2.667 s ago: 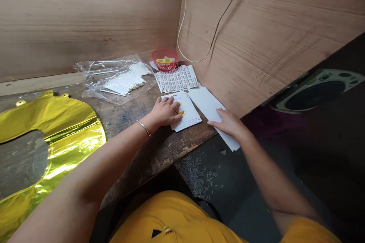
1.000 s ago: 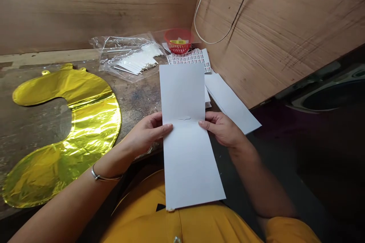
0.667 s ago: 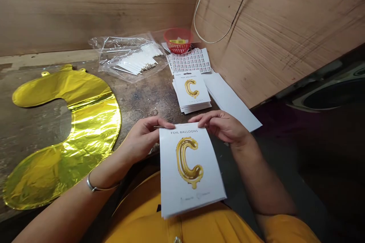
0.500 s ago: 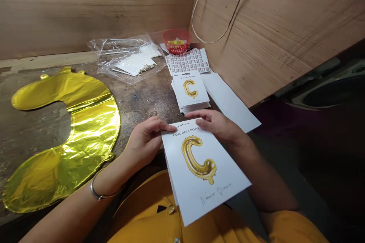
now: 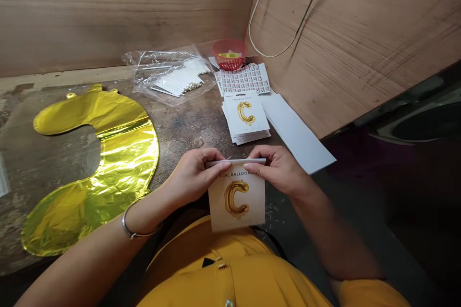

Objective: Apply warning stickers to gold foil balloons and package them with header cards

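Note:
Both hands hold a white card printed with "FOIL BALLOONS" and a gold letter C, just past the table's front edge. My left hand pinches its top left corner, thumb on the front. At the top right, my right hand grips it the same way. The card hangs down with its top edge toward the far side. Beyond the hands lies a stack of similar cards. A shiny gold C-shaped foil balloon lies flat on the table to the left.
White sticks lie in a clear plastic bag at the back. Near the corner are a red basket and printed label sheets. Long white sheets lie at the right edge. A cable hangs along the wooden wall.
The card has swung from a slant toward the right to hanging straight down, and looks shorter from this angle. My right hand has closed on its top corner. The view has shifted slightly left.

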### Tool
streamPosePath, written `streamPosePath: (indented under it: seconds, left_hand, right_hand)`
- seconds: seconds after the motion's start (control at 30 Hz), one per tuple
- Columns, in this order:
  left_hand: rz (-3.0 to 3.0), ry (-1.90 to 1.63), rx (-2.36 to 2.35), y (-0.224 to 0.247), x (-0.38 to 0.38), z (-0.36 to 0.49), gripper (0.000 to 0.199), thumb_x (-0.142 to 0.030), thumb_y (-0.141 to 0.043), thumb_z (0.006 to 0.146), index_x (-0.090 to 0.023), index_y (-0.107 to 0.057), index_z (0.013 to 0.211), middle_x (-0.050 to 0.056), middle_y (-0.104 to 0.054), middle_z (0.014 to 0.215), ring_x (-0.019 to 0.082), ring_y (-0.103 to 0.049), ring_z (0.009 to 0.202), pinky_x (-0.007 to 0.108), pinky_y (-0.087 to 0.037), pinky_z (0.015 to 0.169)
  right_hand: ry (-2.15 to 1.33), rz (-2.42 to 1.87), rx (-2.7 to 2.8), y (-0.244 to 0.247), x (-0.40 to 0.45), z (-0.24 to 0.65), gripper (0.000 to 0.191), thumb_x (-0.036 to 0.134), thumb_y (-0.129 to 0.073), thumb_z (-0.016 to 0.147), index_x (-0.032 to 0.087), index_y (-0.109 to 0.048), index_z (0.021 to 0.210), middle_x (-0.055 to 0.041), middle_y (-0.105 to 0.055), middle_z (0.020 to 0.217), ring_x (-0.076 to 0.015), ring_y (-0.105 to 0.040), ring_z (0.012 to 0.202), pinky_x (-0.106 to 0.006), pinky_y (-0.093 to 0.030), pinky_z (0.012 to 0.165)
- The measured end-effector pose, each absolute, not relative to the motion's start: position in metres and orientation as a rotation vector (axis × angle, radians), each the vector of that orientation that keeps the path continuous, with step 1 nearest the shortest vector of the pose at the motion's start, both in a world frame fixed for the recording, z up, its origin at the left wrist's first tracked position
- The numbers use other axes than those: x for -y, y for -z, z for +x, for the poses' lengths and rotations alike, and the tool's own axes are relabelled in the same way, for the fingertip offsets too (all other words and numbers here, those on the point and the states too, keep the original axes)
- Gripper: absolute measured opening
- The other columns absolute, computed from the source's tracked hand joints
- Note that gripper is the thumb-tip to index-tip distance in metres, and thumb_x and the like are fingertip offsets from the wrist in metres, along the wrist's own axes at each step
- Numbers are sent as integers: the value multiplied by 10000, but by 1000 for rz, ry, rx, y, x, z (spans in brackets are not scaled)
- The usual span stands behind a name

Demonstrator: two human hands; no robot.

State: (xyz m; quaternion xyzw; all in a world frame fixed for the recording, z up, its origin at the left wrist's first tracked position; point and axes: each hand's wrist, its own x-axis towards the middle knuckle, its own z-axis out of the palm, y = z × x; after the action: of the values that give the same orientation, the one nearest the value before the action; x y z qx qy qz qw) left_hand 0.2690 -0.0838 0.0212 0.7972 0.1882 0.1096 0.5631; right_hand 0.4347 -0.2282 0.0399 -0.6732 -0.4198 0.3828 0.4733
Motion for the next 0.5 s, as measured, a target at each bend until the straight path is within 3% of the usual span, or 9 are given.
streamPosePath:
  seconds: [0.17,0.33,0.5]
  left_hand:
    - [1771,-271,-499,-16,93,265,354,-459,-523,890,-149,-635,761,-6,-585,647,102,-473,579,194,-368,511]
    - [1950,-397,-516,-18,102,268,268,-358,-545,874,-147,-656,750,-2,-605,614,102,-475,555,195,-350,495]
    - [1687,-321,-384,-7,108,268,238,-369,-574,881,-150,-658,922,29,-694,786,133,-594,675,204,-461,577]
  right_hand:
    - [-929,-1691,1076,-33,233,438,221,353,-660,792,159,-612,696,24,-567,621,-94,-485,557,-207,-351,485]
    - [-733,-1803,1352,-43,232,440,203,318,-621,850,180,-710,969,-38,-720,933,-157,-635,841,-250,-460,711]
    - [-741,-1827,1552,-58,231,436,156,246,-567,873,168,-700,850,-5,-696,781,-125,-610,714,-225,-417,632]
